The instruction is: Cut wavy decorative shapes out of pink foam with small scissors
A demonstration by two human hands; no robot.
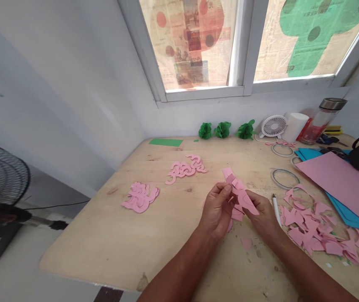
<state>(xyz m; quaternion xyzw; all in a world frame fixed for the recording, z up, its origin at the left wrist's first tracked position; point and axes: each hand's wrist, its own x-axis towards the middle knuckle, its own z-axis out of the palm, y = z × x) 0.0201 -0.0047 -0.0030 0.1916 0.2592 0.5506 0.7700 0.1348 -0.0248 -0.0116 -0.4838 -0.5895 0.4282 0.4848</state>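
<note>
At the far left, beside your table (81, 247), stands a black fan (1, 176). On the table's left side lies a pile (140, 197) of pink cutouts, with curls (186, 167) of the same pink just beyond it and a green strip (166, 142) near the wall. Your left hand (219, 209) pinches the pink paper (240, 193) between thumb and fingers, over the near middle of the table; your right hand (263, 212) has its fingers closed on the paper's lower right end. Behind them, three green paper balls (222, 130) sit in a row by the wall. To your right come a white pen (276, 209), a heap of pink scraps (319, 228), tape rings (285, 179), a small fan (274, 126) and a bottle (321, 121).
</note>
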